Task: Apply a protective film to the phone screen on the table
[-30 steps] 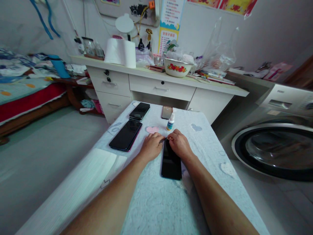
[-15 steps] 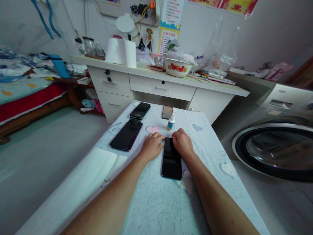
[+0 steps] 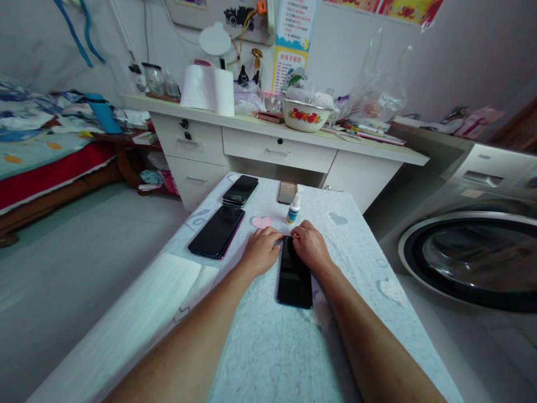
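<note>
A black smartphone (image 3: 294,282) lies screen up on the cloth-covered table, its long side pointing away from me. My left hand (image 3: 262,249) rests at its far left corner, fingers closed and steadying that edge. Over the far end of the screen, my right hand (image 3: 311,244) is curled with fingers pressed together; a small pale bit shows at the fingertips, too small to name. Just beyond the hands stands a small spray bottle (image 3: 293,210) with a white cap and blue-yellow label.
To the left lie a stack of dark phones (image 3: 218,230) and another stack (image 3: 240,189) behind it. A brownish phone-sized item (image 3: 287,192) lies at the table's far edge. Beyond is a white desk (image 3: 251,140); a washing machine (image 3: 465,184) stands on the right.
My right hand has shifted slightly left along the phone's far end. The left hand and the phone look unmoved.
</note>
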Demonstrator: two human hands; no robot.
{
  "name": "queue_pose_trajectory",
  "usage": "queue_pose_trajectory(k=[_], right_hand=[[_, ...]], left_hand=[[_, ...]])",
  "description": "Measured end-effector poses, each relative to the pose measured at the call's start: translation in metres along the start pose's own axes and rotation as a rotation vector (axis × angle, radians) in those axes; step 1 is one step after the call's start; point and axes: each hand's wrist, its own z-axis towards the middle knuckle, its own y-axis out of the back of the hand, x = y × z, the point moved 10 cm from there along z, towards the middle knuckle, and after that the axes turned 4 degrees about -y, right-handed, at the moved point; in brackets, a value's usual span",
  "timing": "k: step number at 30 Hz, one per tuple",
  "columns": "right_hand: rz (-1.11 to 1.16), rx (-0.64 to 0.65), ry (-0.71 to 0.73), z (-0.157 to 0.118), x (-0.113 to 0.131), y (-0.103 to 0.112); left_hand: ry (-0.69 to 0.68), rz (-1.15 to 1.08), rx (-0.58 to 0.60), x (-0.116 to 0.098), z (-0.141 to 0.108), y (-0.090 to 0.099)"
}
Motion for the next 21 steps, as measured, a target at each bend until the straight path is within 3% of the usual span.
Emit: queue_pose_trajectory(k=[13,21], right_hand=[[0.089,0.01,0.155,-0.005,0.018,-0.001],[0.057,0.023,0.088,-0.003,0.014,0.001]], left_hand=[[-0.014,0.009,-0.012,0.001,0.001,-0.001],[-0.021,0.012,-0.018,0.001,0.0,-0.002]])
